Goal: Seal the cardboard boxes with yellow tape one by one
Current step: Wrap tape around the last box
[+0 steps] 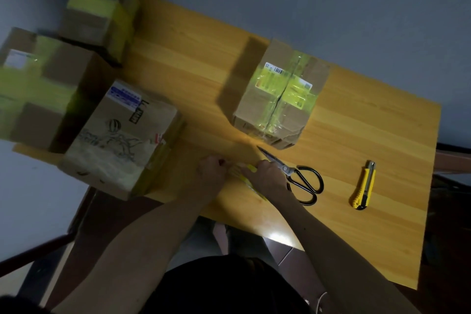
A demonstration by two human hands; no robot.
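At the near edge of the bench (pixel 356 122), the left hand (pixel 212 171) and right hand (pixel 270 177) hold the yellow tape (pixel 251 168) between them. The fingers of both hands are curled and pinch the tape. Scissors (pixel 303 178) lie just beside the right hand, and a utility knife (pixel 363 186) lies nearer the right edge. A taped box (pixel 280 94) stands mid-bench. A printed box (pixel 122 140) overhangs the near left corner.
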